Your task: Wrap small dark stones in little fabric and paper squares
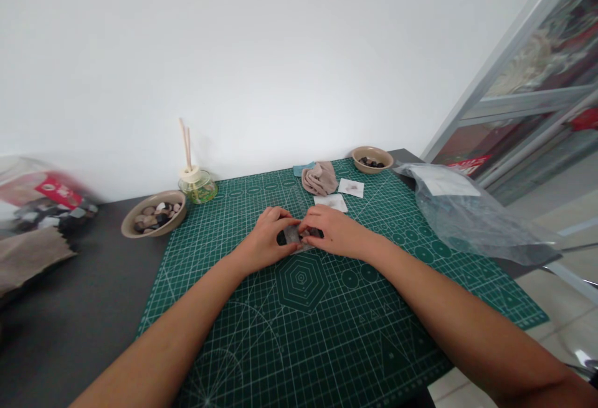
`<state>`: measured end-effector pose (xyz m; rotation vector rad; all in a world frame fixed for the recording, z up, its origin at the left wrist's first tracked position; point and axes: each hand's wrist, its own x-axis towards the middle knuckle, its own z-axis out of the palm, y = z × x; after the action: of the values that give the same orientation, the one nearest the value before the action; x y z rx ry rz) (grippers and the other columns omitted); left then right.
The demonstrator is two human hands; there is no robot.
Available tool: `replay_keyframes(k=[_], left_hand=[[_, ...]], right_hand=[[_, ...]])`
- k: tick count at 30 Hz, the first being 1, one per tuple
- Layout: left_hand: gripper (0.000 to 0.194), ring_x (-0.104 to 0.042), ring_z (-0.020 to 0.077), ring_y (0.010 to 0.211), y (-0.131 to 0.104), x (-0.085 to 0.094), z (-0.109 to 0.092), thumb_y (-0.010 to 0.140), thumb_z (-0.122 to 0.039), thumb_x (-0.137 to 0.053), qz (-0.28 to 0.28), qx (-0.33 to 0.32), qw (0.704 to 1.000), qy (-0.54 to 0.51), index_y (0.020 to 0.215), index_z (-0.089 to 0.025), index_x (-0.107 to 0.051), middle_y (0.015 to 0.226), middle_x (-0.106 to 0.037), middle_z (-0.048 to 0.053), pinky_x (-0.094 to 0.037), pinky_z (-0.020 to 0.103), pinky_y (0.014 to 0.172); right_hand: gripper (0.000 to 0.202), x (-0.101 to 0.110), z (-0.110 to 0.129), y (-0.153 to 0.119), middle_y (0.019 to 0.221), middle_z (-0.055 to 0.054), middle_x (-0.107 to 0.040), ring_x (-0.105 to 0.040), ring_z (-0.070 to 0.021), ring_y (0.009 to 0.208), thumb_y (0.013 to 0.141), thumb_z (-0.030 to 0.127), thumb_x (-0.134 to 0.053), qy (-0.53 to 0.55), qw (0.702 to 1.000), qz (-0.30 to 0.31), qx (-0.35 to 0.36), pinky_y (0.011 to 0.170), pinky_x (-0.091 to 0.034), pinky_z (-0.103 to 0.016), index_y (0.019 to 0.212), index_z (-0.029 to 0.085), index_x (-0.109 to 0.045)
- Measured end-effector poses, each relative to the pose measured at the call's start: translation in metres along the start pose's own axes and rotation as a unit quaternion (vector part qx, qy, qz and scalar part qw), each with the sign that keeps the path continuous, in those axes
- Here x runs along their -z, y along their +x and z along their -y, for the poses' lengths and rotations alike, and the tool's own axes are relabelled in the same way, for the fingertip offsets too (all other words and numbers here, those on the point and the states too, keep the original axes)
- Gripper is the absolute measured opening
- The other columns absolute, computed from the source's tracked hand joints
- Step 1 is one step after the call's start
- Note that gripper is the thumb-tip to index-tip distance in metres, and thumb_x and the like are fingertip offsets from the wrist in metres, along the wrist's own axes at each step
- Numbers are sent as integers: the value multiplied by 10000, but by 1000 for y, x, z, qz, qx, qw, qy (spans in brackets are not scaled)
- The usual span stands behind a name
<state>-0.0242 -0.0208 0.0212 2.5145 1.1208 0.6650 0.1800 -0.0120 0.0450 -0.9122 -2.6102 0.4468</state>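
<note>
Near the middle of a green cutting mat (252,346), my left hand (270,238) has its thumb and fingers closed round a small dark grey piece (292,235). My right hand (329,231) meets it from the right, its fingertips pinched at the same spot on something small that I cannot make out. The fingertips of both hands almost touch. Under them shows the edge of a clear, flat item (306,247), mostly hidden by the hands.
Behind my hands lie a crumpled beige cloth (320,178) and white cards (351,188). Bowls of stones stand at left (154,213) and back right (372,159). A reed diffuser (199,186) stands by the wall. A plastic bag (460,205) lies at right, another bag (51,199) far left.
</note>
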Motion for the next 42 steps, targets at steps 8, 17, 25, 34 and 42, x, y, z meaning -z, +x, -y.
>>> replay_keyframes(k=[8, 17, 25, 34, 42], left_hand=[[363, -459, 256, 1023, -1, -1, 2, 743, -248, -725, -5, -5, 1000, 0, 1087, -187, -623, 1054, -511, 66, -408, 413, 913], [378, -456, 257, 1026, -1, -1, 3, 745, -260, -718, -1, 4, 1000, -3, 1106, -218, -616, 1056, -511, 58, -406, 423, 915], [364, -457, 251, 1007, -1, 0, 1, 746, -255, -730, -3, -5, 1000, 0, 1083, -171, -621, 1044, -511, 68, -407, 401, 896], [330, -458, 254, 1024, -1, -1, 2, 737, -261, -733, -3, 3, 1000, 9, 1044, -202, -626, 1061, -511, 60, -403, 416, 918], [339, -460, 255, 1019, -1, -2, 2, 747, -269, -727, -7, -9, 1000, 7, 1060, -187, -625, 1064, -513, 69, -406, 410, 911]], right_hand=[[213, -3, -3, -1, 912, -84, -590, -516, -201, 896, 818, 42, -542, -6, 1000, -22, 13, 818, -424, -336, 974, 121, -665], [114, -2, -2, 1, 871, -72, -596, -520, -214, 885, 816, 193, -636, -38, 999, -24, -23, 785, -418, -339, 912, 139, -666], [82, -4, 3, 2, 842, -56, -617, -529, -195, 839, 797, 193, -652, -35, 999, -24, -30, 760, -415, -320, 852, 134, -639], [164, -3, 0, 0, 895, -76, -594, -520, -197, 867, 826, 91, -556, -23, 999, -26, 16, 796, -422, -335, 935, 135, -671], [124, 0, 3, 1, 851, -69, -589, -519, -186, 827, 804, 92, -592, -7, 999, -14, 28, 763, -425, -319, 885, 127, -679]])
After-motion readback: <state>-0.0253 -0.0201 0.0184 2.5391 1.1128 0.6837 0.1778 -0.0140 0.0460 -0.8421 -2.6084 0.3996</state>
